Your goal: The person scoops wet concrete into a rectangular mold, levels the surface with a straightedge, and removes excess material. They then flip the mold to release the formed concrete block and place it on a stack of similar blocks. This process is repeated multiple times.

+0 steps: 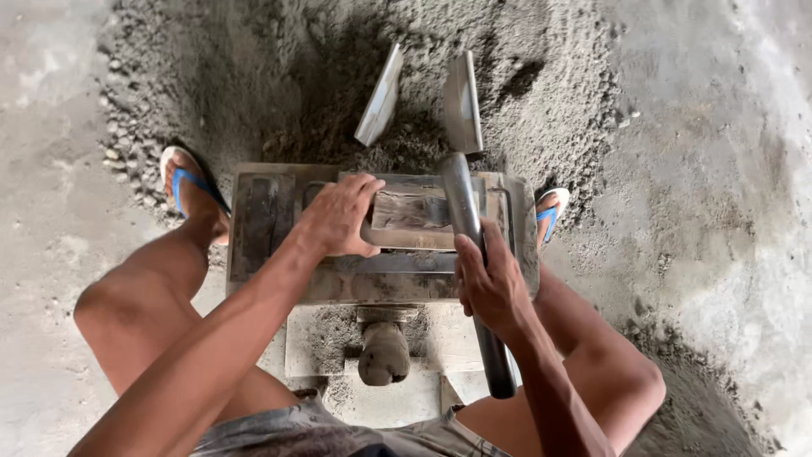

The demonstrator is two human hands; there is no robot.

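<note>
My left hand point(338, 218) lies palm-down, fingers spread and curled forward, arm stretched out. My right hand point(491, 283) is wrapped in a tight fist, wrist bent, knees wide apart.

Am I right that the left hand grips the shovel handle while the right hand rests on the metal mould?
No, the hands are swapped. In the head view the right hand grips the shovel handle, while the left hand rests on the metal mould.

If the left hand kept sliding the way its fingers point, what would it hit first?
The left hand points right across the metal mould. It would likely meet the shovel handle first, though their relative heights are unclear.
</note>
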